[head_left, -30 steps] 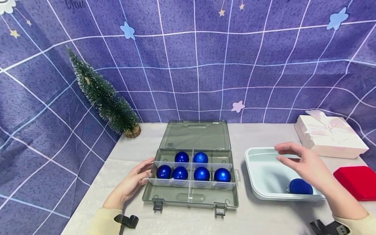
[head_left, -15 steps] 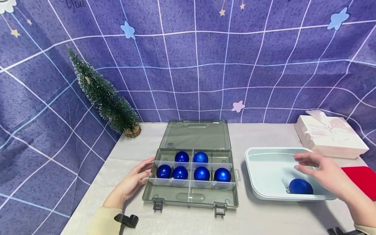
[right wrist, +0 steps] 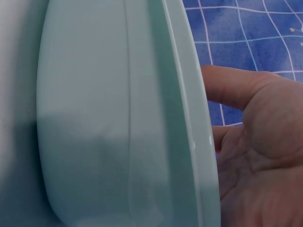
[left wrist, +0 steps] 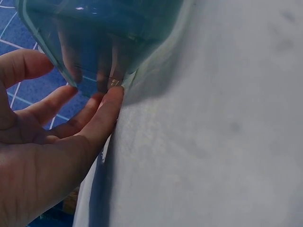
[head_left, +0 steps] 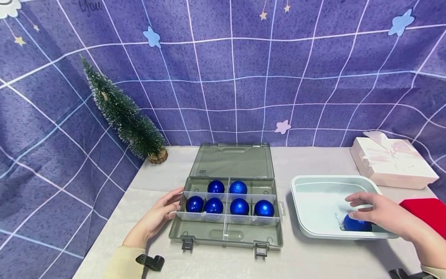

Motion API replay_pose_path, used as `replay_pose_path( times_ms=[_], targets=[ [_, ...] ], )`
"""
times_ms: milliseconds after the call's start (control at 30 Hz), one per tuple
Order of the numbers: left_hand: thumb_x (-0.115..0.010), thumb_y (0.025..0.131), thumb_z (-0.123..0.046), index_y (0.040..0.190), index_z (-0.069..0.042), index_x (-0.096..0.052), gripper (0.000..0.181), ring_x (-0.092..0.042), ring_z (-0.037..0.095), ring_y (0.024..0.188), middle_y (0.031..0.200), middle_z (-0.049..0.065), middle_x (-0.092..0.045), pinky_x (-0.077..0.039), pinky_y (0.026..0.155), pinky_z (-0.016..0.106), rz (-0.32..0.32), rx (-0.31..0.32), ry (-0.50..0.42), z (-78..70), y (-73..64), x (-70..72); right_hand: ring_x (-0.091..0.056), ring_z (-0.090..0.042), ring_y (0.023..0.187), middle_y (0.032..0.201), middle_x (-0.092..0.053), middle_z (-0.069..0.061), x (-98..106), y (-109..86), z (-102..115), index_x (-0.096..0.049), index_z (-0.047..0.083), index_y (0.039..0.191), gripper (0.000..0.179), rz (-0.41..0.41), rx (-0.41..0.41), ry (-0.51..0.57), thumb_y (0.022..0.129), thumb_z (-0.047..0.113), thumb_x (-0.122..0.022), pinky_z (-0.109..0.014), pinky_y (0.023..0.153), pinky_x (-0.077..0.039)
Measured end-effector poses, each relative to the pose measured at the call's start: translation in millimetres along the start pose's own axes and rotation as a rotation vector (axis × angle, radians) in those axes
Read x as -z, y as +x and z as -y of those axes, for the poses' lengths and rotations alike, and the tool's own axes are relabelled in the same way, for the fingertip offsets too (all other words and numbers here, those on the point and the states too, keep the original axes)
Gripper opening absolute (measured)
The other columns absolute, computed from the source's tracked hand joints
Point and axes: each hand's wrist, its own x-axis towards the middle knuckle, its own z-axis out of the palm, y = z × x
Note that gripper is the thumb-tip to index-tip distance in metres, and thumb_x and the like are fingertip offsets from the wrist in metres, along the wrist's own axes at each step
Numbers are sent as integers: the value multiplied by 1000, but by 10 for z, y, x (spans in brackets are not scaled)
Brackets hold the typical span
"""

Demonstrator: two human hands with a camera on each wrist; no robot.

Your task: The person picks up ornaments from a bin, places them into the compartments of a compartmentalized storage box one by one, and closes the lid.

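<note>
Head view: ball (head_left: 358,224), cap (head_left: 342,224) leftward, in crosswise tray (head_left: 317,207); hands (head_left: 157,214) (head_left: 383,215) spread, left touching case (head_left: 200,231), right over ball.

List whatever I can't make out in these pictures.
Blue ball in the tray, head view: partly covered by the right hand; contact is unclear.
That hand's fingertips, right wrist view: hidden behind the tray's wall.
Red object, head view: cut off by the right edge and partly behind the forearm.
Lettering on the case lid, head view: too small to read.
</note>
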Motion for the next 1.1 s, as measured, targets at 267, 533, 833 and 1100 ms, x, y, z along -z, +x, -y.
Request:
replay_pose_path(
  times_ms=[267,533,833,1100],
  targets=[
    [-54,95,-2,161,-3,-25,72,-50,15,107,160,27,-25,-44,80,24,-4,0,-8,7,-6,-7,-69,-40,93,113,-66,-25,-17,18,-40,-60,-12,121,43,60,17,20,84,4,-76,-25,72,-54],
    [-54,95,-2,161,-3,-25,72,-51,16,108,161,27,-24,-45,81,24,0,-1,-8,4,-11,-7,-69,-30,90,106,-69,-14,-36,38,-32,-66,-5,115,38,78,17,-63,82,8,-80,-25,72,-52],
    [-54,95,-2,161,-4,-25,73,-50,17,110,161,26,-24,-45,83,26,2,6,-10,-2,-15,-11,-67,-11,82,102,-70,-8,-70,31,0,-72,2,104,22,38,44,-132,86,12,-78,-25,72,-54],
    [-54,95,-3,161,-4,-25,72,-48,20,119,161,27,-26,-44,88,30,-2,-9,9,2,-3,-4,-72,-24,87,108,-71,-14,-108,51,94,-70,1,113,29,-45,4,-66,91,19,-76,-25,72,-54]
  ],
)
